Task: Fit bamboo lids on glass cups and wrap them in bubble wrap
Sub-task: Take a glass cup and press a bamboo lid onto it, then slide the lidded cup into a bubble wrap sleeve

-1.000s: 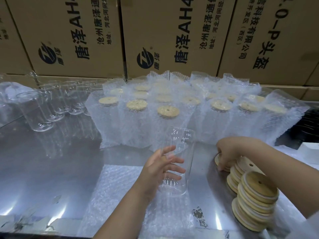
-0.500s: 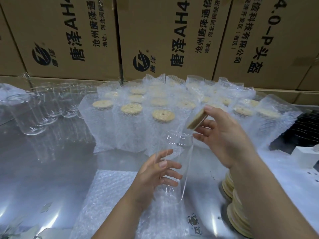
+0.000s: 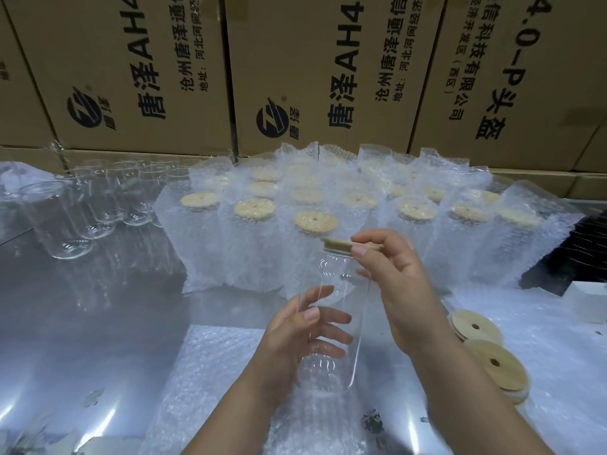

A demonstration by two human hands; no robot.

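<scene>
Left hand (image 3: 303, 339) is wrapped around the lower half of a clear glass cup (image 3: 331, 277), fingers curled on the front, holding it upright. Right hand (image 3: 397, 290) is pinching a bamboo lid (image 3: 335, 245) between thumb and fingers, and the lid sits right on the cup's rim. The cup's base is just over a flat sheet of bubble wrap (image 3: 213, 372) under the left hand; can't tell if it touches. Just right of the right wrist there's a pile of loose lids (image 3: 496, 364). Beyond both hands stands a bunch of wrapped, lidded cups (image 3: 249, 254). Bare glasses (image 3: 62, 221) sit far left of the left hand on the shiny metal table (image 3: 82, 323), printed cardboard boxes (image 3: 138, 60) behind everything.
</scene>
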